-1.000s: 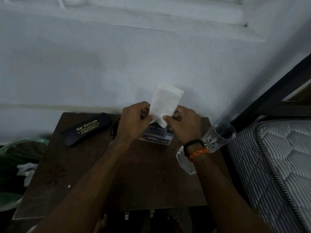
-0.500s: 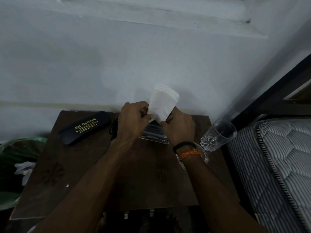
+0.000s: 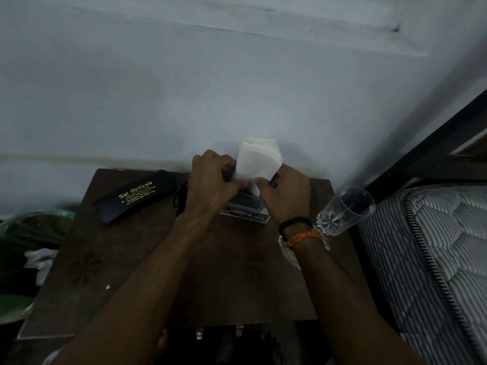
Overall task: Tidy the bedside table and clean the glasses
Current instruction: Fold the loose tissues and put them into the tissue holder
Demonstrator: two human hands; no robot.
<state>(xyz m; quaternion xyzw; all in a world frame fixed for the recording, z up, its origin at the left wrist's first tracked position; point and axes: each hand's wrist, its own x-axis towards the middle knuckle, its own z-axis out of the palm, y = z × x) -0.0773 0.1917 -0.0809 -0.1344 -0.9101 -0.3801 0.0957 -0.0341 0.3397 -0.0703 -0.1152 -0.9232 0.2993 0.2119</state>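
Observation:
My left hand (image 3: 210, 180) and my right hand (image 3: 284, 196) pinch the lower end of a folded white cloth (image 3: 257, 162), which stands up between them over the back of the brown bedside table (image 3: 224, 285). Something small and dark shows between my left fingers; I cannot tell what it is. A small box with a printed label (image 3: 247, 213) lies on the table right under both hands. At the back left lies a black glasses case (image 3: 134, 196) with gold lettering, closed. A dark cord or frame part (image 3: 179, 198) peeks out beside my left wrist.
A clear drinking glass (image 3: 345, 209) stands at the table's right edge, with a clear glass dish (image 3: 290, 255) under my right wrist. A striped mattress (image 3: 434, 259) and dark bed frame lie to the right. A green bag with white scraps (image 3: 29, 233) sits left. The wall is close behind.
Both hands have shifted a little toward the wall with the cloth. The cloth looks shorter and more bunched, its layers fanned at the top.

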